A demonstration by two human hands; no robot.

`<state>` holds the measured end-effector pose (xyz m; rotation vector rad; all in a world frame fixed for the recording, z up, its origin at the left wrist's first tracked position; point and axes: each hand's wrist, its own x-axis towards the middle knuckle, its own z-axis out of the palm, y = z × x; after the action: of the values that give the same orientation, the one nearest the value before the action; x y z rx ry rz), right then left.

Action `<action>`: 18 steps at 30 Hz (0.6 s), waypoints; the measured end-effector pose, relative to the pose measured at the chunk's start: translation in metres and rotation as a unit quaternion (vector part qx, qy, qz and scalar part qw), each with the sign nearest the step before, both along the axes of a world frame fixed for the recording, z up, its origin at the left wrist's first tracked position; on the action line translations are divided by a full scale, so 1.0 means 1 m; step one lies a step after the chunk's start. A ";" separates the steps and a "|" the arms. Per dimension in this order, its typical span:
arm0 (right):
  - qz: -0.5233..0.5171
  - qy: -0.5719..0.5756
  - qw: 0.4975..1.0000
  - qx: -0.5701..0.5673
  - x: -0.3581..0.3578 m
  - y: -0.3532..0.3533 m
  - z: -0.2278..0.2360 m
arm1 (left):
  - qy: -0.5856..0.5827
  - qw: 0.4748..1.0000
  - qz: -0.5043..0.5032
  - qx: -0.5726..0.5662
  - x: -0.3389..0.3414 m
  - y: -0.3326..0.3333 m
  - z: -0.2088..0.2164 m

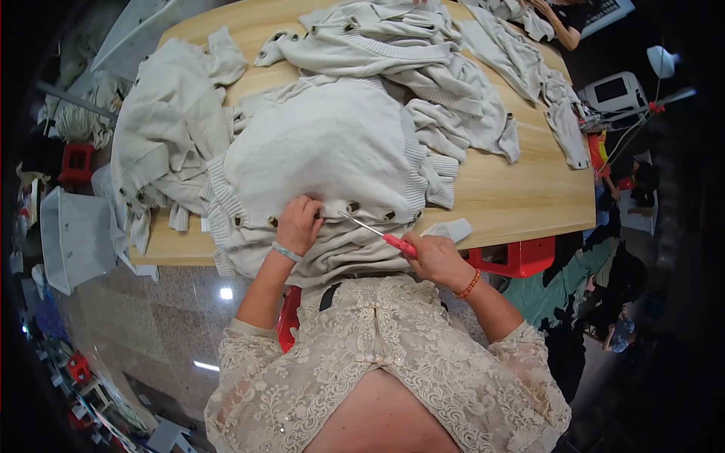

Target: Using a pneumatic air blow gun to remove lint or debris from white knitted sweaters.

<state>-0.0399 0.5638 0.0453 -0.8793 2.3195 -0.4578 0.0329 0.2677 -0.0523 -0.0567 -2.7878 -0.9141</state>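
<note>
A cream knit sweater (325, 147) lies spread on the table in front of me, its near part bunched against the table's front edge. A row of small dark pieces, perhaps buttons, runs across it; one dark piece (353, 206) sits near the middle. My left hand (300, 224) is closed on the knit by this row, its fingertips at another dark piece. In my right hand (436, 260) is a thin metal-shafted tool with a red handle (400, 246). Its shaft points up and left, the tip close to the row and apart from my left fingers.
More cream sweaters lie at the left (170, 106) and in a pile (393, 45) at the back of the wooden table (540, 196). A red stool (521, 259) stands by the right edge, a pale bin (75, 241) at the left. Another person's arm (563, 30) shows at the far right.
</note>
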 end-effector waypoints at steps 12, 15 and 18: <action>-0.039 -0.013 0.997 -0.064 0.013 0.029 -0.011 | 0.076 0.996 -0.006 -0.038 -0.012 0.030 0.024; -0.066 -0.010 0.997 -0.041 0.015 0.044 -0.007 | 0.036 0.999 -0.040 0.006 -0.029 0.053 0.021; -0.061 0.018 0.998 -0.006 0.016 0.048 -0.010 | -0.002 0.999 -0.044 -0.009 -0.038 0.058 -0.005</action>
<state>-0.0239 0.6114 0.0357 -0.7601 2.4143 -0.5126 -0.0051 0.3254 -0.0573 -0.1829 -2.8178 -0.9100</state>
